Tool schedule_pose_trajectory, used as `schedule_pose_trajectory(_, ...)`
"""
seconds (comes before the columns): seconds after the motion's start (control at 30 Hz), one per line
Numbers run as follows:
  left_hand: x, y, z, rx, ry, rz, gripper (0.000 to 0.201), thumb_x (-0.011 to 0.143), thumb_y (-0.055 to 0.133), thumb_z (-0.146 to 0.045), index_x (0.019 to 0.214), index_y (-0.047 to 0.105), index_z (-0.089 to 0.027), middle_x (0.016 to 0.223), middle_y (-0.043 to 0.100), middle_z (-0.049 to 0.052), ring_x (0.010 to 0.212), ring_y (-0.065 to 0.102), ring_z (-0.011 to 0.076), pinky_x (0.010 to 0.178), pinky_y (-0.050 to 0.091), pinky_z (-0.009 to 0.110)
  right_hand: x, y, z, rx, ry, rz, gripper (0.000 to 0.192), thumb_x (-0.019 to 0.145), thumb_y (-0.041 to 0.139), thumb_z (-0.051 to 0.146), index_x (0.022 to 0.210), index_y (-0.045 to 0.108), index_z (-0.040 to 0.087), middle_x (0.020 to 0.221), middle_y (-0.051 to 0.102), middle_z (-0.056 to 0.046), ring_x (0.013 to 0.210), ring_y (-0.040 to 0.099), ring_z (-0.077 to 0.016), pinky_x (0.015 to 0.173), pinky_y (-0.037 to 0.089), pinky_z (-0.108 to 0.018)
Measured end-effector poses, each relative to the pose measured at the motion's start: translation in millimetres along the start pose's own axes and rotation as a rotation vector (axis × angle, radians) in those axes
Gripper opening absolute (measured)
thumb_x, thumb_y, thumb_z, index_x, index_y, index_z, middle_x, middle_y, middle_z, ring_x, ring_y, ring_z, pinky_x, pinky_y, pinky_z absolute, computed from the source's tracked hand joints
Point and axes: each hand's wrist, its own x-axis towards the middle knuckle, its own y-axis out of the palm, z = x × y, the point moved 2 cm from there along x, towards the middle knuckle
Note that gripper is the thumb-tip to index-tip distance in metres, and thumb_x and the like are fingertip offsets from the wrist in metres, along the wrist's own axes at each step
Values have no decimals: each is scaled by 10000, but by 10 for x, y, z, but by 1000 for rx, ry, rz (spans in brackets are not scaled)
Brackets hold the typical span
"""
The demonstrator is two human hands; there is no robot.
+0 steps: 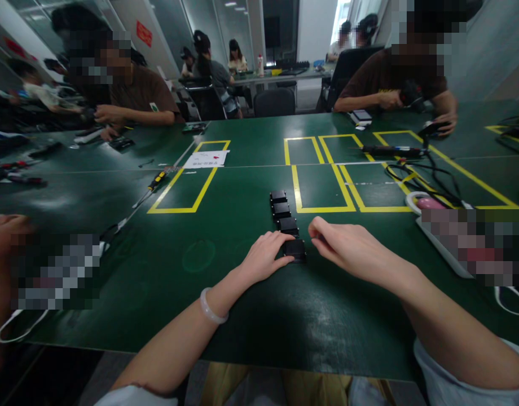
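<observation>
A dark green, slightly glossy surface (225, 293) marked with yellow tape rectangles (187, 180) fills a shared workroom, with other people seated along its far edge. Near the middle lies a row of four small black blocks (285, 220), squarish, matte and flat-topped, set almost end to end and running away from the person. The left hand (265, 259), a pale smooth bangle (212, 307) on its wrist, lays loosely curled fingers (285, 242) against the nearest block (295, 249) without gripping it. The right hand (348, 248) rests just beside that block on its other side, fingers (316, 228) bent, holding nothing. A yellow-handled screwdriver (152, 189) lies well apart to the left.
</observation>
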Motion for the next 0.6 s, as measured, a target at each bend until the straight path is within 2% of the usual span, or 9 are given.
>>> schedule_pose_trajectory(0.3,-3,-1,-3,15,6,-9,381,884,611,-380,1213,472,-247,1174,574,31,1017,520,227,859,420,353,34,7,12,4,28,-13,114,958,382,334,925,403,227,766,602,10,639,560,-152,541,290,-256)
schedule_pose_trajectory(0.6,-3,-13,-12,4,5,0,367,896,588,-389,1216,475,-249,1178,571,36,1027,524,223,865,423,356,-1,1,-19,14,-3,-23,53,929,398,261,969,391,227,781,597,14,628,553,-142,538,289,-254)
